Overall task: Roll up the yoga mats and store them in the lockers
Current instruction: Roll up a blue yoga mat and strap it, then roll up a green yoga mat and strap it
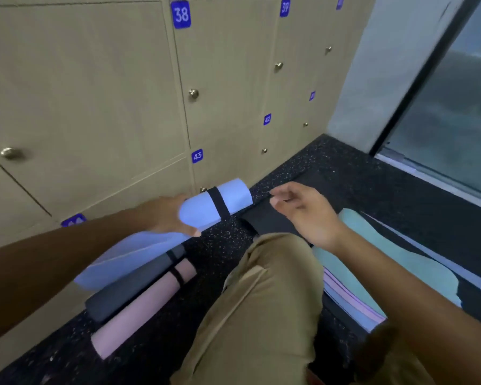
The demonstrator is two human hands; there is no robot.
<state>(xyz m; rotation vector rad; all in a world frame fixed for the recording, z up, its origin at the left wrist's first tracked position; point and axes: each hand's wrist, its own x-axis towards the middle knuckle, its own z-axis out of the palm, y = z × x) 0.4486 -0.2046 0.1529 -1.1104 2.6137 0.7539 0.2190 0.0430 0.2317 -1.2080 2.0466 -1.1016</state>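
The light blue rolled mat lies with its long axis going from near left to far right, almost along the foot of the lockers, and this direction decides my coming move, I think. My left hand is the nearer one: it holds the roll around its middle, with fingers curled over the near side, and a black strap goes around the roll just to the right of my hand. The far right end of the roll points to the corner under locker 43. My right hand is apart from the roll, to the right of it, above a black mat on the floor; its fingers are relaxed and it holds nothing. All locker doors that I see are closed, so I judge that one door must be opened before the roll can go in, and the free right hand is better placed for that. Near left, a grey rolled mat and a pink rolled mat lie side by side on the floor, touching, parallel to the blue one. To my right, flat mats are not yet rolled.
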